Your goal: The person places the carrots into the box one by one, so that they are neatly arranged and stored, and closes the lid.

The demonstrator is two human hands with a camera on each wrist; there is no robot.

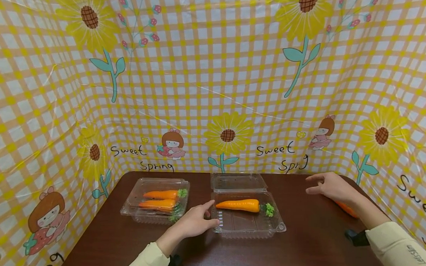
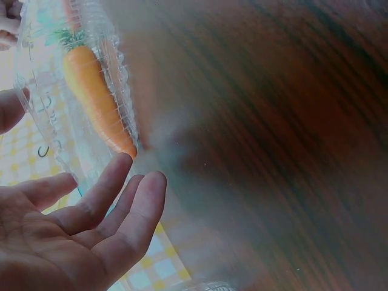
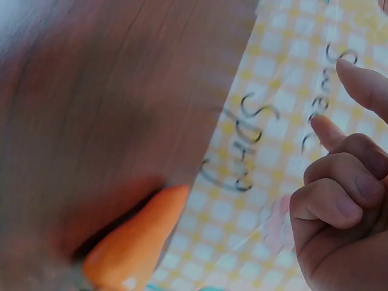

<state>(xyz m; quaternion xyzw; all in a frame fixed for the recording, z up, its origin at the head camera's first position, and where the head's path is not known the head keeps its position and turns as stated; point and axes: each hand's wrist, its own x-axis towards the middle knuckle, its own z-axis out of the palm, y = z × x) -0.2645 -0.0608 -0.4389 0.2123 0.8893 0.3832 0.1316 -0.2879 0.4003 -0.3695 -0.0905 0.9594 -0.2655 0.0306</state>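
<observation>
close behind the right hand point(image 1: 331, 187), partly hidden by its forearm point(image 1: 367, 210), a loose orange carrot point(image 1: 349, 210) lies on the table point(image 1: 303, 232), its long axis slanting outward to that hand's right and backward. the right hand is far nearer it, thumb and forefinger extended, other fingers curled, grasping nothing. the left hand point(image 1: 197, 221) is spread loosely, holding nothing, at the edge of a clear box point(image 1: 238, 232), lid raised, whose boxed carrot point(image 1: 239, 205) points its tip toward that hand.
</observation>
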